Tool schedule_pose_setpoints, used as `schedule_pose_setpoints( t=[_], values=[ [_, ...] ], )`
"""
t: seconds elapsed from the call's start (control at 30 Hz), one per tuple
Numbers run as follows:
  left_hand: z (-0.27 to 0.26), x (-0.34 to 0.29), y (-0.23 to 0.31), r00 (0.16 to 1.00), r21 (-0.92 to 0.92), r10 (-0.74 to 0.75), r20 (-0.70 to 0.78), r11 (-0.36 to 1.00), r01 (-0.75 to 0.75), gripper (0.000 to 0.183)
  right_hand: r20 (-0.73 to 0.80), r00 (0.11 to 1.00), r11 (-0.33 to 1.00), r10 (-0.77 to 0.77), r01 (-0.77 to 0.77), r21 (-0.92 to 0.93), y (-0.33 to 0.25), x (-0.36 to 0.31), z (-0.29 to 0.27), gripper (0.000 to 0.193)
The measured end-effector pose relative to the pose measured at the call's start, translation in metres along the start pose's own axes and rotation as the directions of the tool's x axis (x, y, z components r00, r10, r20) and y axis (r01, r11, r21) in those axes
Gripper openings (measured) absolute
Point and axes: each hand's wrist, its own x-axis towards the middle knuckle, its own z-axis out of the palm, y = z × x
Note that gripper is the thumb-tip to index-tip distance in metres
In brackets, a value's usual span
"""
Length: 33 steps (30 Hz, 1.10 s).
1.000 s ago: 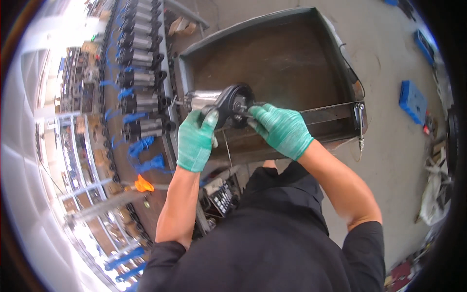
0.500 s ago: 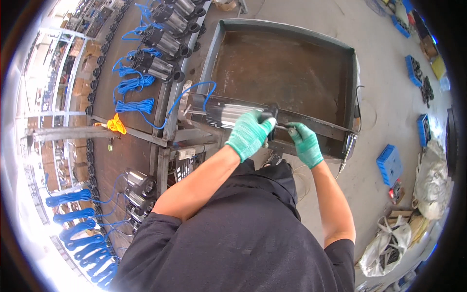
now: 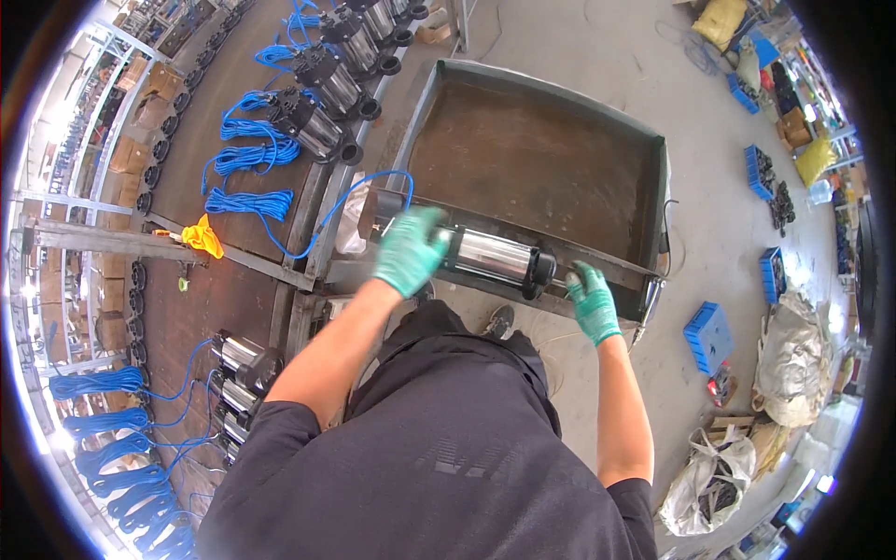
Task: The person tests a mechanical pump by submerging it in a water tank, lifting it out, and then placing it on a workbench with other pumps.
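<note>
1 silver, black-ended cylindrical pump (image 3: 495, 257) is lying lengthwise along the near side of a brown-bottomed metal tray (image 3: 541, 154), between the 2 green-gloved hands. The left hand (image 3: 411, 254) is blurring over the pump's left end; whether its fingers are clamping on that end or only lying against it, I cannot tell. The right hand (image 3: 595, 303) is staying just beside the black right end, its fingers bending toward it; whether they are gripping anything, I cannot tell.

A blue cable (image 3: 359, 178) is arcing from near the pump's left end to a coiled bundle (image 3: 250, 203) on the table (image 3: 201, 303). Farther up, a row of similar pumps (image 3: 317, 129) is lying there, and an orange cloth (image 3: 203, 236) is hanging near a metal bar (image 3: 103, 240). On the right, a blue crate (image 3: 709, 338) is sitting on the floor (image 3: 597, 98).
</note>
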Motion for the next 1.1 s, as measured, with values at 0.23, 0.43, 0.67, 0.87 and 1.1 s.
schedule_pose_setpoints(
  t=[0.23, 0.43, 0.67, 0.87, 1.1],
  values=[
    [-0.043, 0.005, -0.112, 0.871, 0.157, 0.198, 0.449, 0.942, -0.295, 0.049, -0.172, 0.953, 0.957, -0.249, 0.215, -0.192, -0.114, 0.041, 0.02, 0.026],
    [-0.023, 0.0, -0.152, 0.86, -0.064, 0.257, 0.441, 0.965, -0.255, 0.04, -0.216, 0.936, 0.888, -0.278, 0.165, -0.429, -0.101, 0.047, 0.055, 0.018],
    [-0.005, 0.033, -0.142, 0.533, -0.155, -0.397, 0.747, 0.676, 0.72, 0.051, -0.264, 0.94, 0.896, -0.214, 0.081, -0.437, -0.104, 0.047, 0.055, 0.018],
    [-0.016, 0.013, -0.135, 0.942, -0.146, -0.022, 0.334, 0.986, 0.075, 0.05, -0.271, 0.941, 0.889, -0.201, 0.059, -0.454, -0.104, 0.051, 0.052, 0.019],
    [-0.029, 0.016, -0.159, 0.808, -0.117, 0.313, 0.499, 0.948, -0.296, 0.054, -0.274, 0.936, 0.884, -0.22, 0.073, -0.461, -0.1, 0.049, 0.054, 0.018]
  ],
)
